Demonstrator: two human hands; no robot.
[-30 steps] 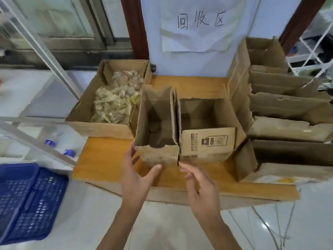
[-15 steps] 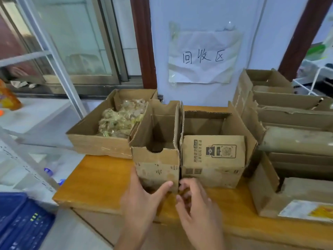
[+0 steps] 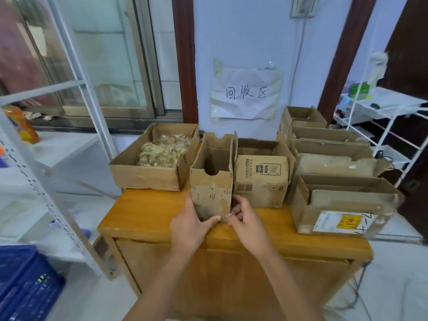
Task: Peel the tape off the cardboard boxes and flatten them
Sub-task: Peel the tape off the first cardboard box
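Your left hand [image 3: 192,224] cups the lower left corner of the narrow cardboard box [image 3: 212,181], thumb laid across the bottom of its front face and fingers wrapped round the left side. Your right hand [image 3: 246,220] sits at the box's lower right corner with its fingers curled in against that edge; whether they pinch a tape end or only the cardboard, you cannot tell from here. The narrow box stands upright and open-topped near the front of the wooden cabinet [image 3: 150,218] (its front wall has a half-round notch in the top edge). Touching its right side is a printed box [image 3: 261,179], also open. Left of the narrow box and a little behind sits a wide shallow box [image 3: 148,176] holding a heap of crumpled tape scraps [image 3: 165,150]. Right of the printed box stand several more open boxes, one behind another, and the nearest of them [image 3: 342,205] carries a white and yellow label [image 3: 342,222] on its front. On the wall behind the narrow box hangs a creased paper sign [image 3: 246,93] with handwritten characters. A blue crate [image 3: 25,286] rests on the floor, well to the left of the cabinet.
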